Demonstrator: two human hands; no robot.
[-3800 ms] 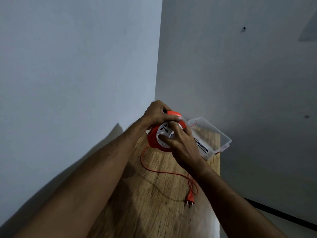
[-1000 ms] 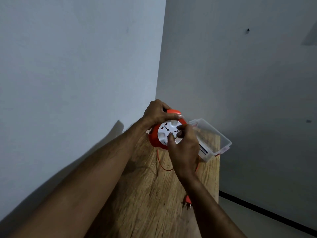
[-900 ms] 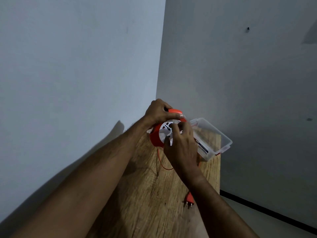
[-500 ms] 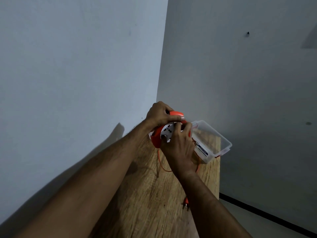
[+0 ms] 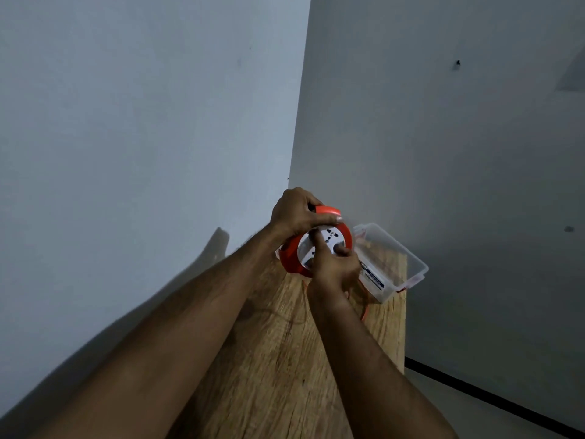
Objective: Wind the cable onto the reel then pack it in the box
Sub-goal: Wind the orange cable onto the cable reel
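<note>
An orange cable reel [image 5: 290, 256] with a white socket face [image 5: 329, 237] stands on edge at the far end of a wooden table [image 5: 278, 359]. My left hand [image 5: 296, 210] grips the reel's orange handle from above. My right hand [image 5: 334, 269] is pressed on the white face, fingers curled into it. A short loop of orange cable [image 5: 365, 308] shows below my right wrist; the plug is hidden behind my right forearm. A clear plastic box [image 5: 399, 255] lies open just right of the reel.
The table sits in a corner, with a white wall [image 5: 142, 137] on its left and a grey wall [image 5: 459, 153] behind. The table's right edge [image 5: 405, 312] drops to the floor, where a black strip [image 5: 493, 397] runs along the wall's base.
Most of the loose cable has gone from the table onto the reel. My right hand has turned on the white face, and the plug has slid closer and out of sight behind my forearm.
</note>
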